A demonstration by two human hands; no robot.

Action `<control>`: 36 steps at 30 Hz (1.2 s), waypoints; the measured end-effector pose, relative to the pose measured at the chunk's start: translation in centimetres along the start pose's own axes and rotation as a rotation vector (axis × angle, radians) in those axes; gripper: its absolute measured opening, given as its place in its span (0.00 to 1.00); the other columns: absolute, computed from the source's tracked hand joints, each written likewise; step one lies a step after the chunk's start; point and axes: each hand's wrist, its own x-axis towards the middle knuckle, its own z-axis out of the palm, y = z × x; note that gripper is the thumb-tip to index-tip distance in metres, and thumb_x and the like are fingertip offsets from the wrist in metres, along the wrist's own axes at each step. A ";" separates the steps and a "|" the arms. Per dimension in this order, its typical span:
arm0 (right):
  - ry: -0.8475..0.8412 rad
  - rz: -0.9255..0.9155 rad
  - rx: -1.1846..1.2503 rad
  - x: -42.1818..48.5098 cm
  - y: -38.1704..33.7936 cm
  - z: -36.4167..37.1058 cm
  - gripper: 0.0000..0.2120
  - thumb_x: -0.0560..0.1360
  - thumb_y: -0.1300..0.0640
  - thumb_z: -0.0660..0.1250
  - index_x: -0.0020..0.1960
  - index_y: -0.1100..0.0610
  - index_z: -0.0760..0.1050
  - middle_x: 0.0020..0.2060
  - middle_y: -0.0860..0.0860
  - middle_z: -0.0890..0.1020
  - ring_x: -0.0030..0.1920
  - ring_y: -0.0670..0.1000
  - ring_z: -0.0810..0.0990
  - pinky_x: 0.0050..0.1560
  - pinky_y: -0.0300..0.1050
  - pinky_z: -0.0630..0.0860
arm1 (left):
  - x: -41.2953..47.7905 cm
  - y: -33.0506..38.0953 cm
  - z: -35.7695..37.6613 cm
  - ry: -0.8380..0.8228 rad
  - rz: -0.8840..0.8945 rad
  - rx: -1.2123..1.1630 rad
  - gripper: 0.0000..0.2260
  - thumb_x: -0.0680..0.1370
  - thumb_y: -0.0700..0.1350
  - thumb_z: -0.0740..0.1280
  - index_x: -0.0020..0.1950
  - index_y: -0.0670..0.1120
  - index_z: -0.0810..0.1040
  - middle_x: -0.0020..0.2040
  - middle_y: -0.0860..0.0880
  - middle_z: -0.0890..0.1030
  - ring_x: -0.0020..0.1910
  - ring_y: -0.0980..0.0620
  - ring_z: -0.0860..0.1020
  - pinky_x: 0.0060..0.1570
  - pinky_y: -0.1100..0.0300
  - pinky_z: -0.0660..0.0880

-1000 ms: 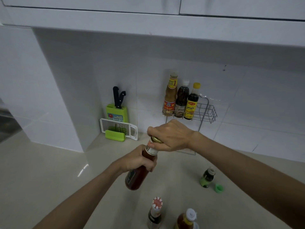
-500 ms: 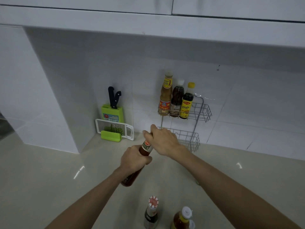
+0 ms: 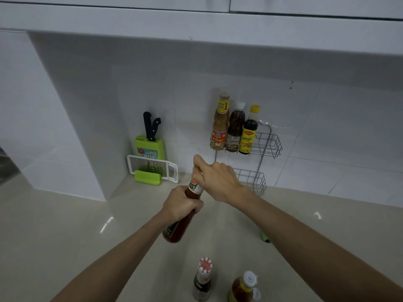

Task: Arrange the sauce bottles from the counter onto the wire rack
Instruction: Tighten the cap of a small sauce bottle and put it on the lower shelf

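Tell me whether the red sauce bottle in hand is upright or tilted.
Tilted. The red sauce bottle leans, base toward the camera, held off the counter by the left hand; the right hand covers its cap.

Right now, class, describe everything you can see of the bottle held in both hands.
The bottle is glass-like and holds dark red sauce, with a white and orange neck label and a dark body label. It tilts above the counter, base toward the person. The left hand grips its middle; the right hand covers its cap.

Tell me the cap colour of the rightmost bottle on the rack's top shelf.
Yellow. The dark sauce bottle on the wire rack has a yellow cap, clearest in the head view.
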 end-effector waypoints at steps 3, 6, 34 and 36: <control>-0.093 0.232 0.021 0.2 -0.8 0.8 0.10 0.79 0.54 0.57 0.57 0.57 0.66 0.45 0.59 0.78 0.46 0.64 0.78 0.38 0.51 0.71 | -0.5 0.2 1.5 0.209 -0.065 0.191 0.06 0.60 0.47 0.70 0.33 0.48 0.76 0.32 0.49 0.82 0.33 0.47 0.80 0.35 0.58 0.74; -0.109 0.500 0.402 1.0 -0.9 0.4 0.16 0.73 0.43 0.61 0.48 0.56 0.75 0.45 0.56 0.80 0.46 0.58 0.78 0.43 0.51 0.76 | -0.7 0.9 2.7 0.348 -0.071 0.233 0.06 0.64 0.50 0.69 0.38 0.52 0.75 0.36 0.49 0.82 0.38 0.45 0.80 0.39 0.57 0.75; -0.061 0.751 1.073 -1.0 9.9 5.2 0.16 0.68 0.51 0.77 0.53 0.52 0.76 0.50 0.52 0.83 0.48 0.52 0.84 0.40 0.50 0.84 | 7.7 -4.0 5.2 -0.267 -0.040 -0.049 0.32 0.60 0.50 0.81 0.62 0.49 0.76 0.53 0.54 0.83 0.52 0.57 0.81 0.52 0.62 0.78; 0.095 0.777 1.088 -0.5 10.6 6.4 0.14 0.68 0.54 0.77 0.50 0.52 0.76 0.49 0.53 0.82 0.47 0.53 0.84 0.39 0.49 0.84 | 9.7 -4.1 5.1 -0.309 -0.035 -0.008 0.37 0.63 0.45 0.80 0.69 0.49 0.70 0.61 0.51 0.80 0.60 0.54 0.78 0.59 0.58 0.76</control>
